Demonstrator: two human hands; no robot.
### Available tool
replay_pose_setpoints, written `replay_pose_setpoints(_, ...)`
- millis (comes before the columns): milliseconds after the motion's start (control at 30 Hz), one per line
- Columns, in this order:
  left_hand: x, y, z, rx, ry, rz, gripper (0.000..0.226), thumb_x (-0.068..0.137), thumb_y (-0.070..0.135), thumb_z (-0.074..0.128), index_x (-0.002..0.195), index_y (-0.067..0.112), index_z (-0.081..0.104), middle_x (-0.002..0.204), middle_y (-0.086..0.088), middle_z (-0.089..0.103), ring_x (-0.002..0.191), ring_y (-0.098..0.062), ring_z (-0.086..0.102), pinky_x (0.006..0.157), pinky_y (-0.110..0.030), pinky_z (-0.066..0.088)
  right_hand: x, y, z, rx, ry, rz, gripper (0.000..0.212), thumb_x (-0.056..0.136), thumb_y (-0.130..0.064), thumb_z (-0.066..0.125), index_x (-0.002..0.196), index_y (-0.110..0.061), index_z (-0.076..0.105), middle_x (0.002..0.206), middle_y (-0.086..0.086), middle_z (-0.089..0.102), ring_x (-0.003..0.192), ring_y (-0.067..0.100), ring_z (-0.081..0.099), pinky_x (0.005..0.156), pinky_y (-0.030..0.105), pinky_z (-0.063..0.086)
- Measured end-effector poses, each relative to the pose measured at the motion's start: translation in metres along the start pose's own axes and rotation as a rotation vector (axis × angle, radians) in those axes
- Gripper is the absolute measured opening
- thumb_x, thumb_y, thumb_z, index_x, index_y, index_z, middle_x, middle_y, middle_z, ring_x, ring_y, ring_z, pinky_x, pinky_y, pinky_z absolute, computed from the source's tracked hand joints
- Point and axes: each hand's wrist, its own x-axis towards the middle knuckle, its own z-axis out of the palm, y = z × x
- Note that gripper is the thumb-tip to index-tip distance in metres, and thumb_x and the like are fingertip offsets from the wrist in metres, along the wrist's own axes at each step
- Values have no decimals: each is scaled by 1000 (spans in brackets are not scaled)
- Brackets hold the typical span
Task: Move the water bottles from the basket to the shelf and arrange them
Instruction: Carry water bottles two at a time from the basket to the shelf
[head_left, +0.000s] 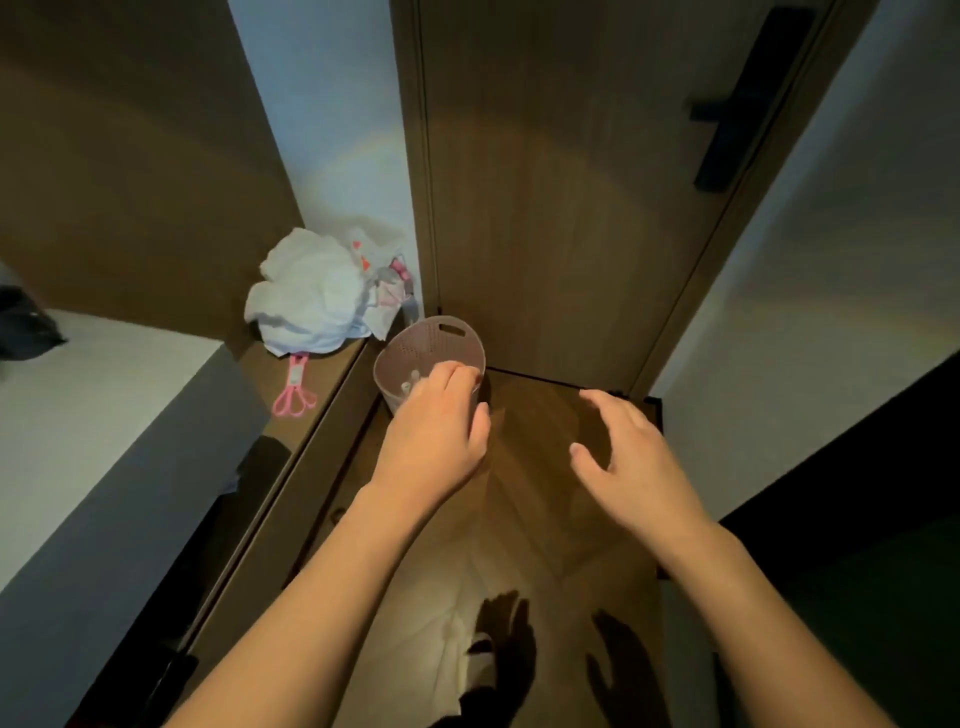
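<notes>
Two bare hands hung over the wooden floor (519, 519) by a closed door (561, 197). The left hand (436, 431) reached into the mouth of the pink perforated basket (431, 345), fingers curled down past the near rim; whether its grip had closed on anything could not be told, since the fingertips were hidden inside. The right hand (628, 457) hovered apart to the right, fingers spread and relaxed, holding nothing.

At least one water bottle (407, 387) showed as a pale cap and neck deep in the basket, just left of the left hand's fingers. How many lay there was not visible.

Likely trouble: the basket was light and stood unsteadied, so a pull on a bottle might tip or drag it, and a grip taken only on a slim cap could slip. The dim light inside would make a blind grasp more probable.

The basket stood in the corner where door met a low wooden shelf (322, 364) on the left. On that ledge lay a crumpled white plastic bag (306, 296) and pink scissors (295, 395), crowding the near end.
</notes>
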Motion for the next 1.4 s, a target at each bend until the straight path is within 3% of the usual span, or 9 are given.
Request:
replay_pose_setpoints(167,146,36,46,-66,-72,108,40,97,31,50,134,17,52,135,-2,53,121,-18,53,97,-29,44,108,50,-42,-8,39,124,56,96,-35,54,148,-31,33,149,-6,40,133,15,41,108,37,40)
replay_pose_setpoints(300,226,31,97,-64,-206,94,39,98,33,48,134,19,49,133,-2,52,117,-19,55,95,-33,50,194,93,-45,18,-56,171,59,96,-36,54,149,-31,31,148,-6,40,125,17,49,105,38,44)
replay_pose_setpoints(400,282,-2,125,-13,-233,-26,38,97,33,48,132,19,50,127,-4,54,112,-22,56,91,-37,51,288,109,-42,5,-142,102,60,96,-35,55,150,-32,29,150,-6,37,117,20,54,102,39,46)
replay_pose_setpoints(667,369,-101,123,-4,-54,-487,35,92,27,53,123,13,58,117,-9,59,104,-27,60,89,-38,50,511,56,-12,-111,-390,-306,56,94,-26,57,147,-25,38,148,-1,42,128,21,47,101,32,39)
replay_pose_setpoints(900,398,-193,143,-32,-17,-788,36,91,35,52,121,15,56,116,-9,60,106,-28,60,88,-37,49,622,-8,72,-196,-608,-523,57,93,-24,58,146,-23,40,149,-1,43,130,20,46,106,31,40)
replay_pose_setpoints(1033,430,-253,159,-72,-46,-912,35,92,34,53,122,15,53,117,-10,59,106,-29,60,88,-39,49,675,-21,111,-288,-689,-700,49,94,-25,59,141,-20,47,135,0,56,114,11,56,85,15,39)
replay_pose_setpoints(1133,443,-297,192,-126,-80,-1023,38,91,33,53,125,15,53,119,-12,58,108,-32,60,90,-40,49,722,-21,157,-341,-767,-725,50,92,-24,63,139,-24,45,133,-4,54,114,11,57,84,19,45)
replay_pose_setpoints(1333,447,-408,355,-225,-223,-1172,43,95,35,50,135,20,46,133,-11,54,116,-34,57,94,-40,49,811,39,370,-502,-893,-830,54,94,-28,53,146,-25,39,132,2,53,115,21,57,86,23,40)
replay_pose_setpoints(1400,445,-456,426,-236,-288,-1213,48,93,38,51,137,22,42,136,-11,51,119,-35,56,96,-43,48,834,80,465,-501,-917,-815,53,94,-29,53,145,-24,41,133,2,54,118,21,56,94,26,41)
